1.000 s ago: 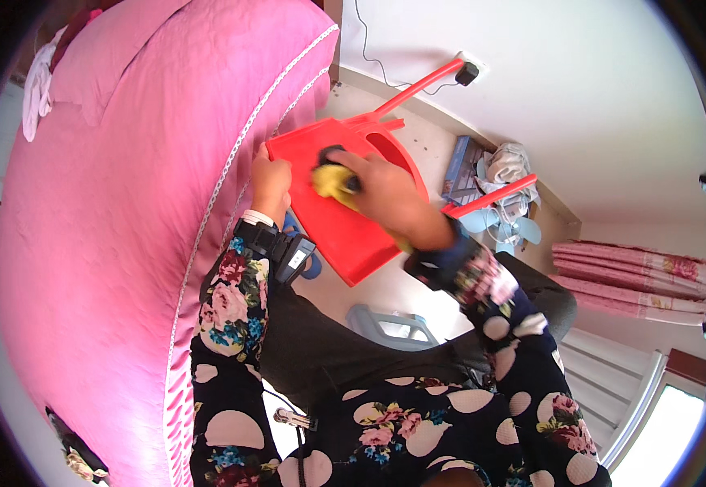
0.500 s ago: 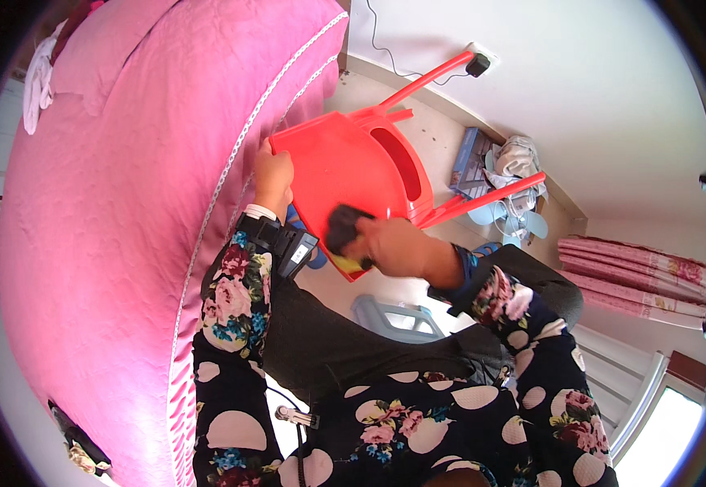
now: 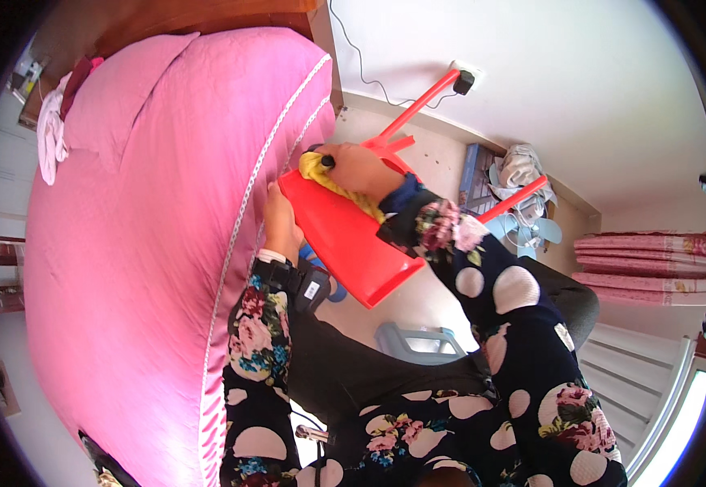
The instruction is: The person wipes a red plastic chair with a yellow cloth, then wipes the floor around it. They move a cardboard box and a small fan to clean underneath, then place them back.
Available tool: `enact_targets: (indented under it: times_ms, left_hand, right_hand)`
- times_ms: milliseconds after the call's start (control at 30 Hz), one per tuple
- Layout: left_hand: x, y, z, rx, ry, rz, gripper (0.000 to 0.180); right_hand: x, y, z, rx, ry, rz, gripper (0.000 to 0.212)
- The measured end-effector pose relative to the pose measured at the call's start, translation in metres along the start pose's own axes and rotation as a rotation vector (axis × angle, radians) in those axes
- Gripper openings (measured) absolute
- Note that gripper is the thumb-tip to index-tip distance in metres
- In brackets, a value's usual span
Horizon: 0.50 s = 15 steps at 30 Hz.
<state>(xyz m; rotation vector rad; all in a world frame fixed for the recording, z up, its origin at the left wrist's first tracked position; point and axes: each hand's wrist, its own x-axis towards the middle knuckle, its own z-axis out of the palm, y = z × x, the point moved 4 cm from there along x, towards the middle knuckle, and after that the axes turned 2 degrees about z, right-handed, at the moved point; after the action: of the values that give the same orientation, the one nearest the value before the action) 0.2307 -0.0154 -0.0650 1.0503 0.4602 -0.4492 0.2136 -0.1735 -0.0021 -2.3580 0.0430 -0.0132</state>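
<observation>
A red plastic chair (image 3: 341, 237) is held tilted in front of me, its legs pointing away to the upper right. My left hand (image 3: 281, 226) grips its left edge beside the bed, with the fingers partly hidden behind the panel. My right hand (image 3: 363, 172) is closed on a yellow cloth (image 3: 316, 168) at the panel's far edge. The cloth trails along the red surface below the hand. Something small and dark shows at the right fingers, too unclear to name. My right forearm covers part of the chair.
A bed with a pink cover (image 3: 142, 243) fills the left side. By the wall lie a blue box (image 3: 476, 174) and a light-blue fan (image 3: 531, 231). A grey-blue plastic item (image 3: 422, 345) stands near my legs. A black plug (image 3: 464, 81) sits in the wall socket.
My right hand has moved with the cloth from the chair's near part to its far left edge. The chair has tipped, and its near end sits lower and farther right. My left hand keeps its grip.
</observation>
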Motion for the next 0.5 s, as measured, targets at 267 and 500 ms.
enact_targets:
  times_ms: [267, 500]
  left_hand:
    - [0.01, -0.001, -0.009, 0.035, 0.04, 0.065, 0.041]
    - [0.001, 0.002, -0.005, 0.031, 0.052, 0.072, 0.037]
  right_hand:
    - [0.005, -0.018, 0.042, -0.035, -0.225, -0.001, 0.041]
    - [-0.03, -0.017, 0.03, 0.195, -0.4, -0.152, 0.044]
